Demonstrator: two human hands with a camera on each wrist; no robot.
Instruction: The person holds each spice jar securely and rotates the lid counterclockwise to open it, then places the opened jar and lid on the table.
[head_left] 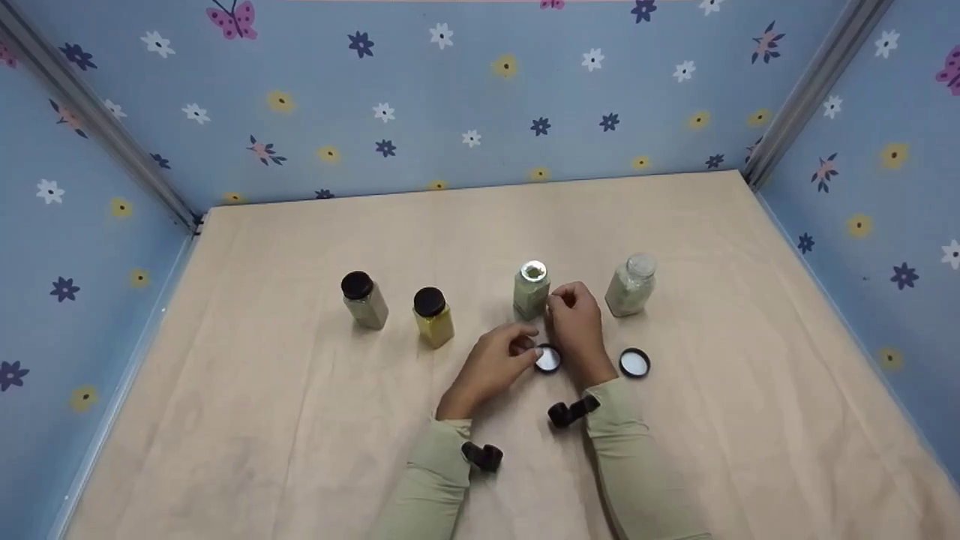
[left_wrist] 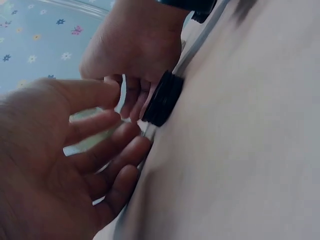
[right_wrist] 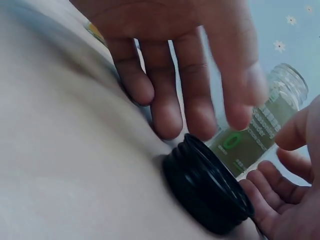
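My left hand (head_left: 491, 365) is beside an upturned black lid (head_left: 548, 359) with a white inside, its thumb tip close to the rim. In the left wrist view its fingers are loosely bent, holding nothing I can make out. The right hand (head_left: 579, 330) is by the lower side of an uncapped bottle (head_left: 531, 292) with greenish contents and a shiny mouth. Its fingers curl loosely; contact with the glass is unclear. Printed label text shows on that bottle (right_wrist: 257, 130) in the right wrist view, with the black lid (right_wrist: 202, 187) before it.
A second uncapped bottle (head_left: 631, 286) with pale contents stands at the right, another upturned lid (head_left: 634, 363) in front of it. Left of the hands stand two black-capped bottles, one greyish green (head_left: 366, 304), one yellow (head_left: 434, 321). A beige cloth (head_left: 225, 420) covers the table.
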